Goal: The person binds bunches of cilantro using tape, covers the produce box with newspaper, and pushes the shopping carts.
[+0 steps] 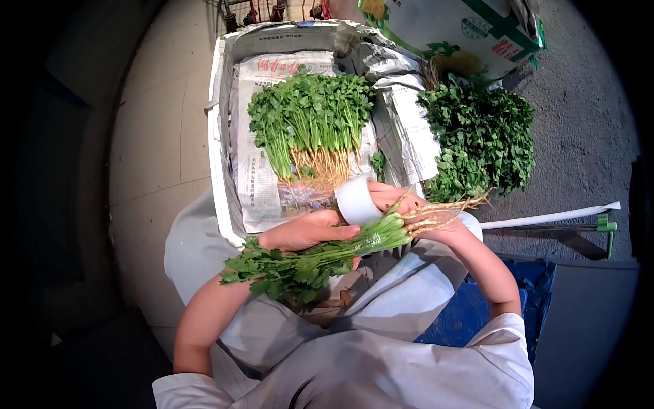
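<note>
My left hand (303,232) clasped the bunch (371,238) by its stems, just off the near edge of the box (215,136), my right hand (402,200) gripped the tape (355,200), greens (310,112) lay mid-box, a pile (480,136) past the right edge.

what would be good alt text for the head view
A person's left hand holds a bunch of rooted greens while the right hand holds a white roll. Beyond, more greens lie on newspaper in a white box, with a leafy pile to the box's right.
</note>
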A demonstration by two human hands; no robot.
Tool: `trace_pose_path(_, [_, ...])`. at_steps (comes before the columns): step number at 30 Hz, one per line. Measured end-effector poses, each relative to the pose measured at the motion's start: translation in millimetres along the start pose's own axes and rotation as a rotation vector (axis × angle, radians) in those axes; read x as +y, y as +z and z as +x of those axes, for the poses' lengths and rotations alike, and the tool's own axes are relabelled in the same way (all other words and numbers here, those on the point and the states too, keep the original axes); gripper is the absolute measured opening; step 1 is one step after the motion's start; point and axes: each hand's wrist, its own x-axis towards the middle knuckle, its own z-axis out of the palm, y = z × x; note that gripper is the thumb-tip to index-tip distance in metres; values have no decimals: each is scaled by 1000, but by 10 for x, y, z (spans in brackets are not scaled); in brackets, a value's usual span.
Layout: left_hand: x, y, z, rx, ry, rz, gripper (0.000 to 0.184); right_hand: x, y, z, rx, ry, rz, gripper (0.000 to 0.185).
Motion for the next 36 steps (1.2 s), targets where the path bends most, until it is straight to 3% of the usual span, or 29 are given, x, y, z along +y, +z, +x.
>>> trace_pose_path(1, [-14,27,-6,29,0,-6,35,66,-23,-24,-90,-7,-38,57])
trace_pose_path(2, [-2,52,7,27,-1,-4,35,74,-75,-21,-86,-6,-39,57])
trace_pose_path(4, [15,101,31,78,33,168,36,90,-187,7,-411,421,471,65])
trace_pose_path(5, [-56,43,51,28,-79,103,50,195,-245,-1,-520,462,617,70])
trace_pose_path(8, [-156,31,122,145,-22,224,42,315,-330,72,-562,561,799,64])
trace_pose_path(13, [-149,-73,129,114,-224,94,42,428,-348,356,-592,424,1021,54])
trace_pose_path(16, [-317,-178,190,217,-115,230,39,335,-359,558,-588,330,1078,55])
trace_pose_path(17, [-325,-192,174,219,-118,231,39,227,-396,624,-564,378,918,54])
trace_pose_path(18, [-297,-178,147,389,-68,175,37,99,-425,688,-536,423,758,54])
trace_pose_path(19, [-262,-158,125,557,-16,116,36,-44,-404,718,-370,512,700,50])
trace_pose_path(20, [-172,-169,114,569,-5,64,29,-156,-373,714,-203,578,680,41])
trace_pose_path(22, [18,-215,-10,457,67,65,30,-486,-328,655,64,568,548,35])
trace_pose_path(23, [129,-163,-65,448,73,-20,28,-589,-294,602,133,451,550,33])
trace_pose_path(27, [231,47,-121,338,222,-244,29,-870,-96,365,412,399,618,29])
trace_pose_path(34, [232,-6,-183,384,405,-206,31,-895,166,-118,578,347,794,26])
trace_pose_path(36, [237,1,-209,394,383,-168,32,-805,161,-229,524,395,683,27])
